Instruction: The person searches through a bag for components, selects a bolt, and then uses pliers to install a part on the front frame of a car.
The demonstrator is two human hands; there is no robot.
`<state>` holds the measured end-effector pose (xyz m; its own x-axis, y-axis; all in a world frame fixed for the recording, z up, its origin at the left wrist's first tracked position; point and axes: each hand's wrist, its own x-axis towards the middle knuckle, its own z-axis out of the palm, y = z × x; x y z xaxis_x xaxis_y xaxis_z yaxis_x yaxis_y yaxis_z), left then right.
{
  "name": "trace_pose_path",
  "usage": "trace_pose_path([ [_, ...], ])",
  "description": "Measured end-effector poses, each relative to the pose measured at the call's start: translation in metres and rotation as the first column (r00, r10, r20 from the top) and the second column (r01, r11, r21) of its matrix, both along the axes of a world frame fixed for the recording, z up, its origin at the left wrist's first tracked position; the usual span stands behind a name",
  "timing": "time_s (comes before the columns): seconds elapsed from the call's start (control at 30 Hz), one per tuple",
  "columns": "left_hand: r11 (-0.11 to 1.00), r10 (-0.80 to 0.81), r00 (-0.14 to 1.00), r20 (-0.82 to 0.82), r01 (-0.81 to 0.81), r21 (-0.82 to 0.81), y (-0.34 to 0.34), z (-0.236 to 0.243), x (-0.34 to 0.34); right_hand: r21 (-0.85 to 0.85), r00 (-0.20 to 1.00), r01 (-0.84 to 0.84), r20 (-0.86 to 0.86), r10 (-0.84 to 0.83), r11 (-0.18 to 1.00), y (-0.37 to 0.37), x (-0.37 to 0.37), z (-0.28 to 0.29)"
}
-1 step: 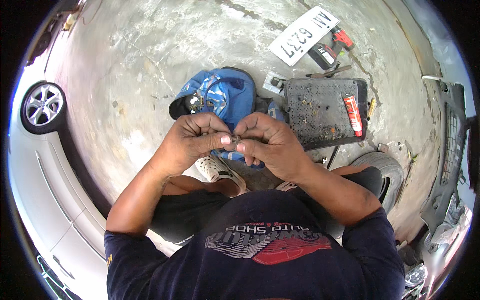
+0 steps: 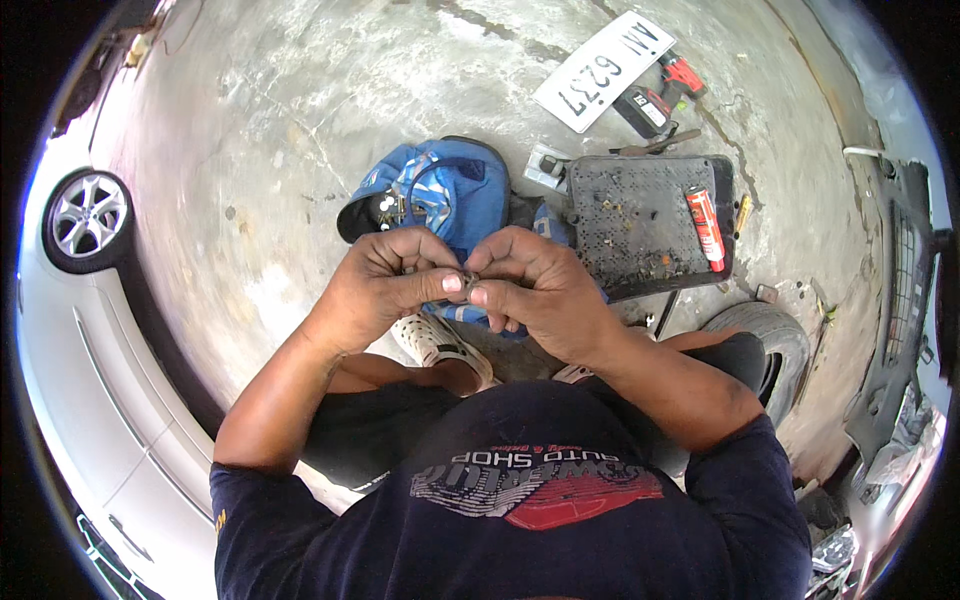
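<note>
In front of my chest, my left hand [image 2: 398,275] and my right hand [image 2: 535,288] meet with their fingertips. Thumb and fingers of each are pinched together on a small dark piece [image 2: 471,280]. It is too small and too covered by the fingers to tell its kind. Just beyond my hands lies a blue cap or cloth bag [image 2: 478,200] on the floor, with small shiny metal parts in its open dark-rimmed side. My fingers hide its near part.
To the right is a black tray [image 2: 630,205] with small bits and a red-and-white tube [image 2: 706,230]. Beyond it lie a red-and-black cordless power tool [image 2: 650,105] and a white licence plate [image 2: 605,72]. A tire [image 2: 785,345] lies by my right knee; a white car [image 2: 110,380] stands left.
</note>
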<state>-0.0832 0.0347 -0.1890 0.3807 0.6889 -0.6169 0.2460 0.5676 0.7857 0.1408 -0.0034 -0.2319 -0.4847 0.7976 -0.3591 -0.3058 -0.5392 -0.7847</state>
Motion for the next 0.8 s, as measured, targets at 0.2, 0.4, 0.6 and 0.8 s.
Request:
trace_pose_path([
  [0.2,0.991,0.027,0.996,-0.084,-0.015,0.137,-0.003,-0.003,0.017,0.017,0.991,0.136,-0.006,-0.136,0.991,-0.006,0.0,-0.015],
  [0.4,0.974,-0.03,0.995,-0.099,0.051,0.219,-0.003,-0.01,0.026,0.077,0.987,0.153,0.047,-0.157,0.985,-0.009,0.008,-0.017],
  [0.6,0.977,-0.036,0.992,-0.121,0.061,0.207,0.008,-0.017,0.02,0.029,0.979,0.169,0.114,-0.172,0.985,-0.008,0.013,-0.024],
  [0.8,0.965,-0.128,0.896,-0.424,0.212,0.156,0.03,-0.026,0.002,0.149,0.961,-0.009,0.275,-0.033,0.989,-0.023,0.006,-0.053],
])
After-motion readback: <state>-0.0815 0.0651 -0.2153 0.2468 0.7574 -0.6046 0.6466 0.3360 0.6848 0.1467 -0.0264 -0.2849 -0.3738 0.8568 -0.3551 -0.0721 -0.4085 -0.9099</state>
